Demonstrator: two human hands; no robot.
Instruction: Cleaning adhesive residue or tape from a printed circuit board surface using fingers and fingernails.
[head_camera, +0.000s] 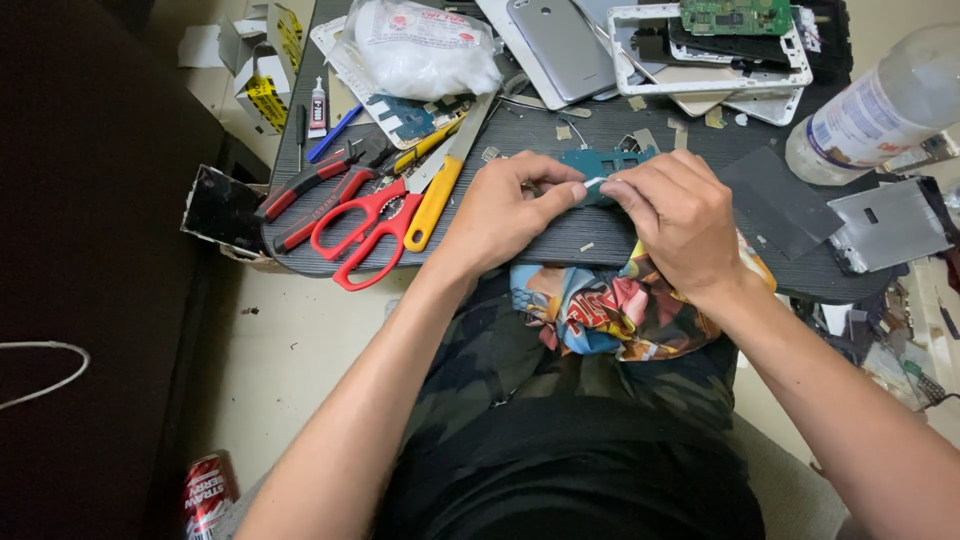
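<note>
Dark table (600, 240), white bag (420, 45), yellow-labelled box (262, 85)

A dark, ribbed work board (600, 235) carries the clutter: red-handled scissors (365, 232), red-and-black pliers (310, 195) and a yellow-handled blade (440, 180) lie together at its left end, with a white plastic bag (420, 45) just behind them. Farther back lie a grey phone back (562, 42) and a white phone frame (720, 60) with a green circuit board (735, 15) on it, while a teal circuit board (605, 165) sits near the middle. At the right end a clear plastic bottle (880, 105) lies on its side beside a dark sheet (775, 200) and a metal plate (885, 225).
</note>
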